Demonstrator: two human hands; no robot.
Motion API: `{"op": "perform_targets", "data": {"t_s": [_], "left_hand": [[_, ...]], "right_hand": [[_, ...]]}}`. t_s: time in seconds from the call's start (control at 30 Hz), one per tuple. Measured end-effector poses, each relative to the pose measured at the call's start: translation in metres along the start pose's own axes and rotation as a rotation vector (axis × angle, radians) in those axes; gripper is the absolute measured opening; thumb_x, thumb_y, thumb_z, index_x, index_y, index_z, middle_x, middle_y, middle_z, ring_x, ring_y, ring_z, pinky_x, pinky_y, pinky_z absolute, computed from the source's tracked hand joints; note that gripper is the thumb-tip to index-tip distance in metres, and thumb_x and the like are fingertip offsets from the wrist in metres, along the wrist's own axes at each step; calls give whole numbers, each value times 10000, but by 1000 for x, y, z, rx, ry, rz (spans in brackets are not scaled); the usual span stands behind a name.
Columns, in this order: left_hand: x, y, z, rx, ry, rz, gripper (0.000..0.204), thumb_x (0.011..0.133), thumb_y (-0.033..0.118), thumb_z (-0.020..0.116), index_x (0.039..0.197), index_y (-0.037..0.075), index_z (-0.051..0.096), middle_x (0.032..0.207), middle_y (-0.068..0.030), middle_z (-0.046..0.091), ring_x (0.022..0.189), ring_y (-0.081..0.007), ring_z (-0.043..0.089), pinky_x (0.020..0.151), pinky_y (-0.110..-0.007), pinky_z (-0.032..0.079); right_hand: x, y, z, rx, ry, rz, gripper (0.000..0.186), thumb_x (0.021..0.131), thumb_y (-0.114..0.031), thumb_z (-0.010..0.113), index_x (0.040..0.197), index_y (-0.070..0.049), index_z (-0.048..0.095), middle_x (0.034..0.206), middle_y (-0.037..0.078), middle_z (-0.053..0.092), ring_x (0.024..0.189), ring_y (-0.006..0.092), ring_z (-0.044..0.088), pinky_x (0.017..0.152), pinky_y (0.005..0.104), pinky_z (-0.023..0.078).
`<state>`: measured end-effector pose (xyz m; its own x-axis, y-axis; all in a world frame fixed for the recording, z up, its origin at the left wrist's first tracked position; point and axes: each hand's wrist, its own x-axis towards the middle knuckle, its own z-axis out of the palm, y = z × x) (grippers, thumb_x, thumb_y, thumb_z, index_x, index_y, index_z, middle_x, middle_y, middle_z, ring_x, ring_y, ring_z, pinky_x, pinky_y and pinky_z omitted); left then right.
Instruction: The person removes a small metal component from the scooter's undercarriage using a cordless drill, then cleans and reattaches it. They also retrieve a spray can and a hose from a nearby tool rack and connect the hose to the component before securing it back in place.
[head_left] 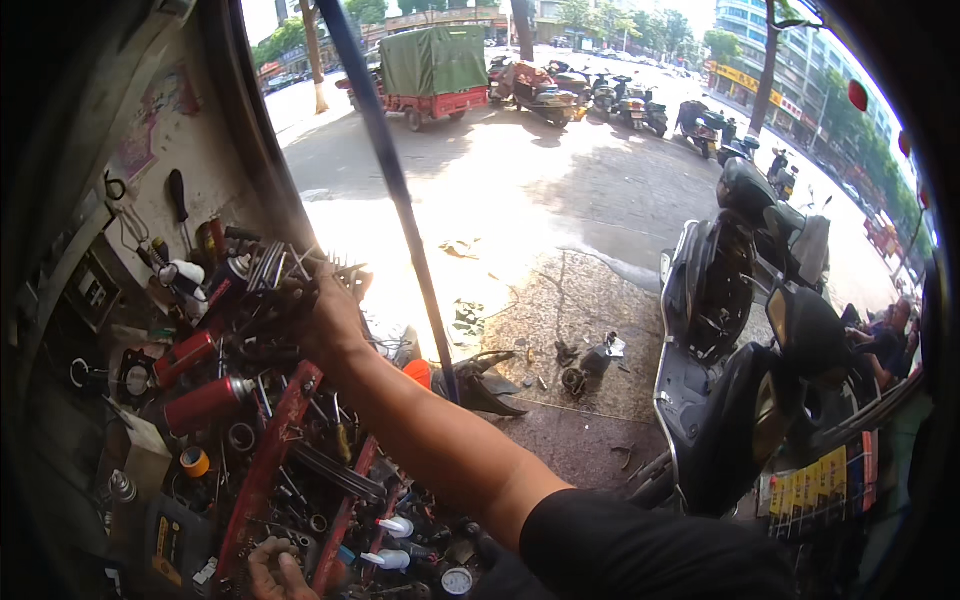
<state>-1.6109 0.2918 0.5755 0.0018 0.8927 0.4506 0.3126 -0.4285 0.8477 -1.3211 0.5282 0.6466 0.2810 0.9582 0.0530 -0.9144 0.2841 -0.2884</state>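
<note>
My right arm stretches from the lower right across the cluttered bench. At its end, my right hand (330, 307) is among a bunch of upright thin metal tools (268, 265) at the bench's far side. Its fingers are in shadow and partly hidden, so their grip does not show. Low in the view, my left hand (278, 570) rests over small metal parts beside a red metal bar (262, 470). Its fingers are curled, and whatever lies between them is too small to make out. A red spray can (205, 405) and a roll of orange tape (195, 461) lie between the hands, toward the left.
White-capped bottles (392, 560) stand near the front of the bench. A dark pole (385, 150) slants down past my forearm. On the ground are dark mechanical parts (575, 380). A scooter (715, 350) stands at right; a red three-wheeler (435, 85) is parked farther out.
</note>
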Motion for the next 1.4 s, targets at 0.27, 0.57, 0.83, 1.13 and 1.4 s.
{"op": "perform_targets", "data": {"t_s": [0.27,0.57,0.83,1.13,1.4], "left_hand": [[-35,52,157,-583,-308,-455,411,1027,175,510,1405,14,507,1096,-106,662,990,-214,661,914,-338,551],[-242,151,309,-476,-1200,-369,134,984,21,557,1076,-30,640,973,-35,678,878,-105,613,803,-276,507],[-373,248,387,-658,-1566,-402,83,1029,53,547,1069,16,609,944,-25,648,827,-78,590,742,-267,504],[-497,308,442,-607,-1869,-280,119,1054,45,517,1105,5,617,996,-53,669,892,-107,614,811,-265,516],[-641,355,498,-327,-2152,33,294,1033,168,630,1250,-29,612,1023,-134,716,922,-171,666,820,-335,554]], "right_hand": [[-251,-137,-107,-606,7,234,439,1129,-407,494,1105,-5,667,833,97,688,710,160,681,634,316,549],[-519,-291,-202,-1575,791,-257,500,969,-262,707,1326,64,577,1236,285,650,1116,417,671,963,488,542],[-716,-331,-192,-2062,1137,-553,521,844,-180,811,1288,22,628,1239,203,636,1172,386,627,972,475,558],[-819,-384,-218,-1988,1462,-707,582,893,-156,772,1384,54,540,1076,238,727,955,376,748,815,446,621],[-948,-485,-282,-1358,1536,-513,630,844,-127,781,1406,2,527,1112,236,734,1007,386,754,871,454,611]]}}
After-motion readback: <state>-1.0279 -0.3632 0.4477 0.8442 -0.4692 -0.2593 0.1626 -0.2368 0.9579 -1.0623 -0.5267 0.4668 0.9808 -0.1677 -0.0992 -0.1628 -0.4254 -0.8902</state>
